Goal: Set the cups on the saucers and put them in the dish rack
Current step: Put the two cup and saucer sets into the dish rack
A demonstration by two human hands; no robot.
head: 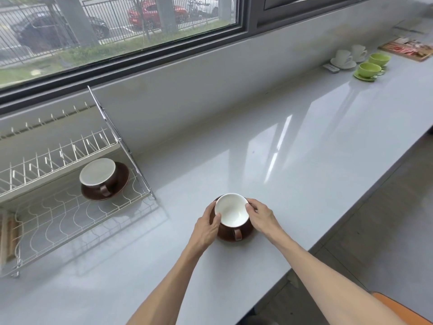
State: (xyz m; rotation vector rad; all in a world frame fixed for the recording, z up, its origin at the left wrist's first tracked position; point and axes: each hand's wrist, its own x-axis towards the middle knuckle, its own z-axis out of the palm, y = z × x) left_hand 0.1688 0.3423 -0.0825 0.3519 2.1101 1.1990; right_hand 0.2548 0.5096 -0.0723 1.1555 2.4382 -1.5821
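A brown cup with a white inside (232, 211) stands on its brown saucer (247, 232) on the grey counter, handle toward me. My left hand (208, 227) grips the saucer's left edge and my right hand (260, 215) grips its right edge, thumbs near the cup's rim. A second brown cup (98, 175) sits on a brown saucer (119, 181) on the lower shelf of the white wire dish rack (70, 221) at the left. Far right on the counter stand two green cups on saucers (369, 70) and two white cups on saucers (344, 58).
The rack's upper shelf of plate slots (46, 160) overhangs its lower shelf. A wooden tray of packets (407, 51) lies at the far right. The counter's front edge (328, 235) runs diagonally at the right, with floor below. A window runs above the backsplash.
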